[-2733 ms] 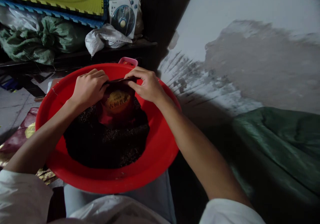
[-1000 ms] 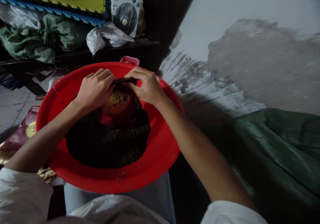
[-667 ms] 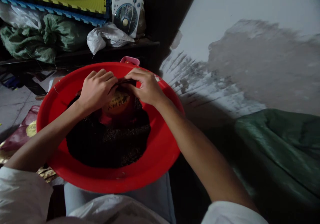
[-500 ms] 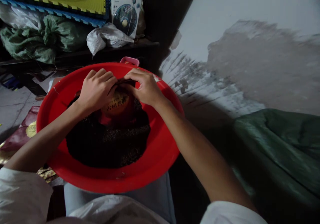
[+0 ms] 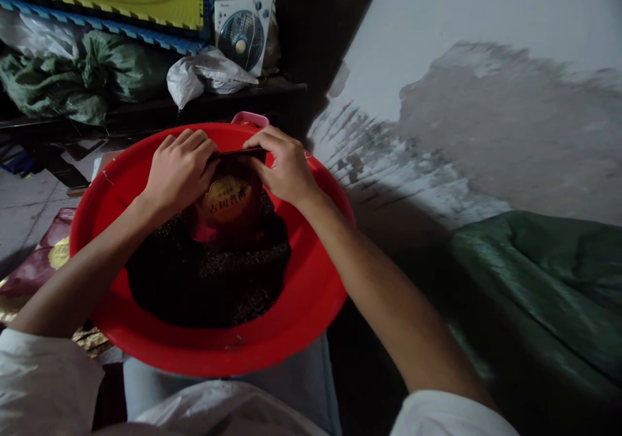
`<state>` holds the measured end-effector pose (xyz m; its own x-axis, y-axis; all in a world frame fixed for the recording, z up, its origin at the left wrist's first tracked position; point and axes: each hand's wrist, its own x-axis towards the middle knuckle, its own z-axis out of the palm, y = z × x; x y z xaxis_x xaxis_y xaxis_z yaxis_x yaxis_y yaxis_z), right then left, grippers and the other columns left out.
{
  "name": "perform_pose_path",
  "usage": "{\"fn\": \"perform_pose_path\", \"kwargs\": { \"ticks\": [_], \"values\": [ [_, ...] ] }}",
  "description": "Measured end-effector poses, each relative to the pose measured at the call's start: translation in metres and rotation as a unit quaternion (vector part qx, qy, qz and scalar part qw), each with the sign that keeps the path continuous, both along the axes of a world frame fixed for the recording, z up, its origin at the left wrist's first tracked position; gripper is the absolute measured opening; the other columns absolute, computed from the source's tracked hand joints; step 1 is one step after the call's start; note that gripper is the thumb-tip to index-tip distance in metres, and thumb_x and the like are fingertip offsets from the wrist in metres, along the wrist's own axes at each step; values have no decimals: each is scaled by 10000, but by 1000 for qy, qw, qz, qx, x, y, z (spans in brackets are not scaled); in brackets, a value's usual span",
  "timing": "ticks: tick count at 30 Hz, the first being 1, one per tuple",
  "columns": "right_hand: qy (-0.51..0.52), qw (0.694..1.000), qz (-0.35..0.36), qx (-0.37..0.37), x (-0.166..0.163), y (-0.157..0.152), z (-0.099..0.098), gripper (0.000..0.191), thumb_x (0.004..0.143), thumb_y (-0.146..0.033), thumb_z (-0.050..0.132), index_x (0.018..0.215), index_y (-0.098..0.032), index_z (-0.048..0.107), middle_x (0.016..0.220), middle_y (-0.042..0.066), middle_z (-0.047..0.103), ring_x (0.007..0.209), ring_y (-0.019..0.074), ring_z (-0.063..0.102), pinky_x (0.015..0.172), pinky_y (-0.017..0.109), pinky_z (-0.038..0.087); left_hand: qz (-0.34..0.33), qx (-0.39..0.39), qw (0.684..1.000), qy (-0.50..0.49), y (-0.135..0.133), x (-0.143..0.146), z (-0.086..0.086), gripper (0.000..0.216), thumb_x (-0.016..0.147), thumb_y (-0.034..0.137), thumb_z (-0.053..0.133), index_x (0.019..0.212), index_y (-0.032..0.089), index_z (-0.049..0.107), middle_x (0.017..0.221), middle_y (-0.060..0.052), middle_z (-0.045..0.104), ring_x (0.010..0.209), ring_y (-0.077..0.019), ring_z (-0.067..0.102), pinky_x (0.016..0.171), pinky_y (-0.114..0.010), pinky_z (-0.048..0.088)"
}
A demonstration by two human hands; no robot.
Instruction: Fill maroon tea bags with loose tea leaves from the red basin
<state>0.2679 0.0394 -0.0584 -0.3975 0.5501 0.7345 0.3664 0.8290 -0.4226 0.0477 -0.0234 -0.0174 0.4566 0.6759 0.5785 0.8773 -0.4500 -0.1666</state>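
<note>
A dark red tea pouch [image 5: 226,206] with a yellow label stands upright in a wide red basin [image 5: 218,352]. Around its base lies dark loose tea [image 5: 208,287]. My left hand [image 5: 182,170] is closed on the left end of the pouch's top edge. On the right end of that edge, my right hand [image 5: 284,164] pinches with thumb and fingers. Between both hands the top edge runs as a straight dark line. The pouch's inside and my left fingertips are hidden.
Beyond the basin is a dark bench [image 5: 282,89] with a box fan [image 5: 243,37], a white bag [image 5: 208,73], green sacks [image 5: 111,67] and yellow foam mats [image 5: 146,2]. More pouches [image 5: 43,254] lie at left. A green tarp [image 5: 534,280] and a peeling wall [image 5: 486,112] are at right.
My hands have spread apart slightly, the left one moving left. The pouch's top edge now stretches straighter between them, and more of the yellow label shows.
</note>
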Motion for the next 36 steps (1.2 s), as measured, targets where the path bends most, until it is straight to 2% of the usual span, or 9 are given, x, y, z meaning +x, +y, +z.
{"fn": "perform_pose_path", "kwargs": {
  "ticks": [7, 13, 22, 29, 36],
  "values": [
    [-11, 1000, -8, 0, -1, 2, -2, 116, 997, -381, 653, 991, -270, 689, 1046, 57, 712, 1083, 289, 660, 993, 528, 546, 8, -27, 1000, -2, -1, 1, -1, 267, 988, 267, 530, 1163, 156, 698, 1114, -154, 692, 1164, -351, 614, 987, -515, 492],
    [-17, 1000, -19, 12, -1, 2, -3, 169, 1007, -440, 629, 1031, -280, 680, 1050, 56, 721, 1100, 302, 664, 1007, 565, 545, 7, -13, 1000, 3, -1, 0, 1, 234, 996, 281, 525, 1117, 171, 692, 1077, -133, 696, 1113, -325, 636, 942, -481, 521],
    [-18, 999, -22, 17, -1, 3, -3, 179, 1031, -416, 588, 1017, -261, 677, 1046, 61, 706, 1074, 283, 665, 994, 531, 559, 19, -20, 1000, -1, -2, -1, 3, 252, 1004, 280, 511, 1115, 164, 706, 1099, -145, 704, 1134, -331, 636, 960, -490, 516],
    [-22, 999, -28, 17, -2, 3, -4, 115, 1000, -365, 634, 991, -266, 691, 1036, 51, 725, 1064, 278, 662, 1007, 494, 524, 4, -21, 1000, 6, 0, 0, -2, 250, 1011, 282, 501, 1119, 172, 698, 1098, -135, 702, 1126, -311, 639, 943, -452, 509],
    [-30, 999, 23, 32, -7, 0, -4, 222, 1018, -415, 593, 950, -236, 706, 988, 52, 718, 986, 241, 660, 943, 432, 532, -12, 2, 999, 37, -3, 8, -7, 266, 1047, 284, 457, 1059, 169, 696, 1033, -126, 713, 1032, -278, 650, 866, -402, 501]
  ]
}}
